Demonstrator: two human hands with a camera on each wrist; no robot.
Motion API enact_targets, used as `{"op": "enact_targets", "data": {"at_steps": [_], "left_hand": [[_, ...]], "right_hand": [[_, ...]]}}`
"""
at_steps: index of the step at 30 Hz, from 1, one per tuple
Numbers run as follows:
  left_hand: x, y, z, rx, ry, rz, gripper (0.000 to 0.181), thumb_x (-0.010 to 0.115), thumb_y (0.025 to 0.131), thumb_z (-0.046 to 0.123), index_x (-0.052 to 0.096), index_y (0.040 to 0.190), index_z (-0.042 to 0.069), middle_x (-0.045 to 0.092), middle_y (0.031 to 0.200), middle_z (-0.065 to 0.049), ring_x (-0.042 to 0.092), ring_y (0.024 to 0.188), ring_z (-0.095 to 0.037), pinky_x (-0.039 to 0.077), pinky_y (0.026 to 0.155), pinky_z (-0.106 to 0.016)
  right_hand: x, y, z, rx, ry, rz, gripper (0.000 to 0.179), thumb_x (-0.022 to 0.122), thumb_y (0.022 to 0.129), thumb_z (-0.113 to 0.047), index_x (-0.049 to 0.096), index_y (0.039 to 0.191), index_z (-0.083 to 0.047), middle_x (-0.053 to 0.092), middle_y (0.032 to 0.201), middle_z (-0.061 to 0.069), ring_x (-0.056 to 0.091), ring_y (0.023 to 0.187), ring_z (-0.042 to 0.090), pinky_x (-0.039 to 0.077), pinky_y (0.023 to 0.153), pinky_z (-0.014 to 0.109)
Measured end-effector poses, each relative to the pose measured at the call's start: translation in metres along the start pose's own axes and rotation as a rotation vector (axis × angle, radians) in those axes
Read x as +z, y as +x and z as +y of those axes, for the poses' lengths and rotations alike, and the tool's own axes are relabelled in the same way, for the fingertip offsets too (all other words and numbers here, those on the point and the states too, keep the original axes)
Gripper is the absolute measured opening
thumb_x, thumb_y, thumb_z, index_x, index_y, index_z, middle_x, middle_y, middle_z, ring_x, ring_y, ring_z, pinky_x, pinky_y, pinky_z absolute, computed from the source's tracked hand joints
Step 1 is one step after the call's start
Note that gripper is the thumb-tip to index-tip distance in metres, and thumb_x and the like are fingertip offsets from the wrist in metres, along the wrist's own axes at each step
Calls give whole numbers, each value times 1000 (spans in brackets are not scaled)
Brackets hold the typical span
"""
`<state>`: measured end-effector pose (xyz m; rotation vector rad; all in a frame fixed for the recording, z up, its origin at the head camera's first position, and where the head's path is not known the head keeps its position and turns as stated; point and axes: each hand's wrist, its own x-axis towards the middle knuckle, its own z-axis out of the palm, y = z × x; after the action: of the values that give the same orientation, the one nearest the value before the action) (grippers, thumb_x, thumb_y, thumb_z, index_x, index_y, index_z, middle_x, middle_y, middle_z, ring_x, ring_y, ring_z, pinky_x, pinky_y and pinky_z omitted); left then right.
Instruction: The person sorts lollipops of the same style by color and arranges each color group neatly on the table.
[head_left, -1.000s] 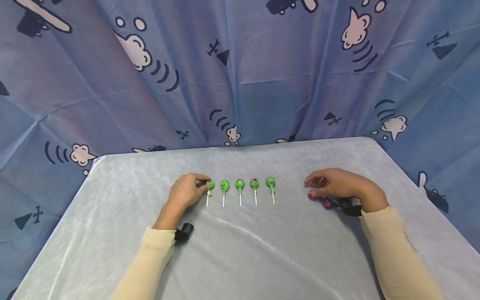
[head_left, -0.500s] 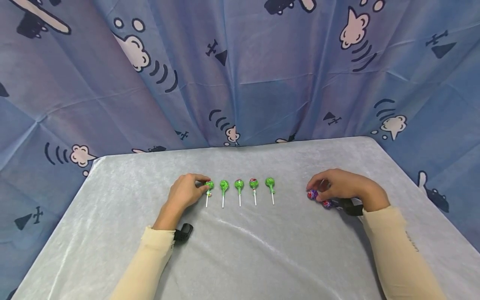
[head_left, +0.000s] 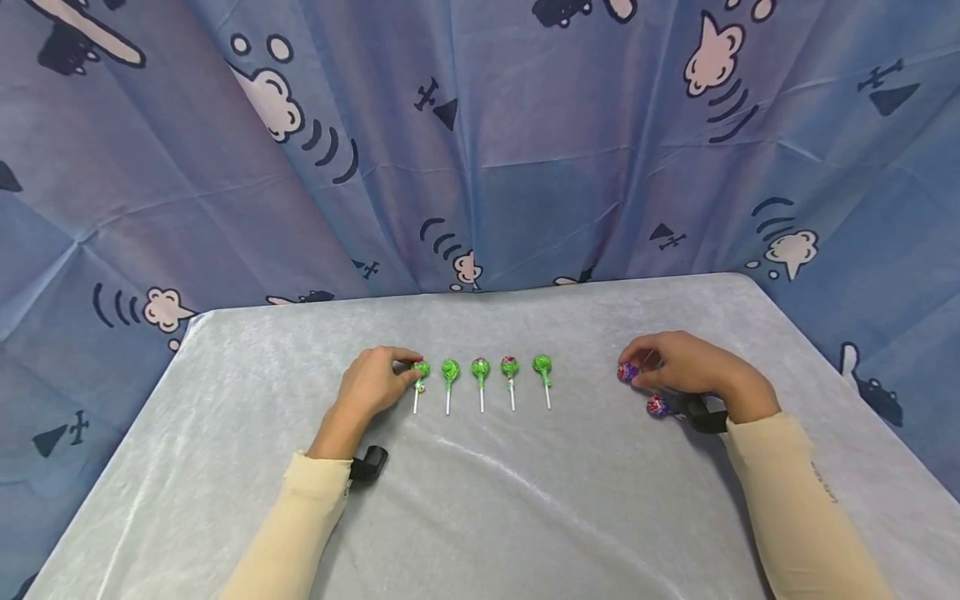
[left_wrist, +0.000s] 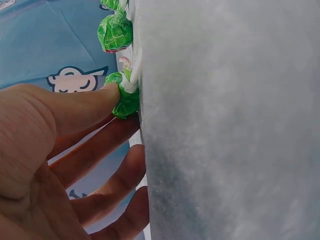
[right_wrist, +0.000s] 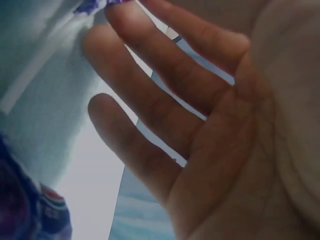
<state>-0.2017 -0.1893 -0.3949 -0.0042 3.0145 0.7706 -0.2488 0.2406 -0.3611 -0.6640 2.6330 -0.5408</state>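
Observation:
My left hand point(head_left: 371, 385) pinches the head of the leftmost green-wrapped lollipop point(left_wrist: 127, 104) between thumb and forefinger, its other fingers spread on the cloth side. That lollipop's white stick points toward me. To its right, several more green lollipops point(head_left: 480, 369) lie in an even row, sticks all facing me. Over at the right, my right hand point(head_left: 678, 364) holds a purple-wrapped lollipop point(head_left: 627, 372) by its head with thumb and fingertips. A second purple lollipop point(head_left: 657, 406) lies just below that hand, its stick mostly hidden by the wrist camera.
A pale grey cloth covers the table point(head_left: 480, 500). Behind its far edge hangs a blue patterned curtain point(head_left: 480, 167). Black wrist cameras point(head_left: 369, 463) are strapped to both wrists.
My right hand has closed its fingertips on the purple lollipop and shifted it slightly toward the far edge, away from the second purple one. The left hand stays put.

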Motion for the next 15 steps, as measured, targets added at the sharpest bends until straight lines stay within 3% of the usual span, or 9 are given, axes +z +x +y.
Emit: {"op": "enact_targets", "data": {"at_steps": [7, 15], "left_hand": [[-1, 0, 1, 3, -3, 6, 28, 73, 90, 32, 75, 118, 27, 71, 124, -4, 67, 106, -26, 52, 86, -48], [-1, -1, 1, 3, -2, 2, 28, 73, 91, 32, 75, 118, 27, 70, 126, -4, 67, 106, -27, 52, 86, -49]], "right_hand": [[1, 3, 3, 2, -9, 36, 28, 73, 90, -20, 69, 116, -10, 71, 103, 3, 63, 95, 19, 53, 84, 43], [3, 5, 3, 57, 5, 56, 39, 74, 89, -23, 65, 123, -7, 69, 115, 13, 63, 105, 29, 52, 91, 53]]}}
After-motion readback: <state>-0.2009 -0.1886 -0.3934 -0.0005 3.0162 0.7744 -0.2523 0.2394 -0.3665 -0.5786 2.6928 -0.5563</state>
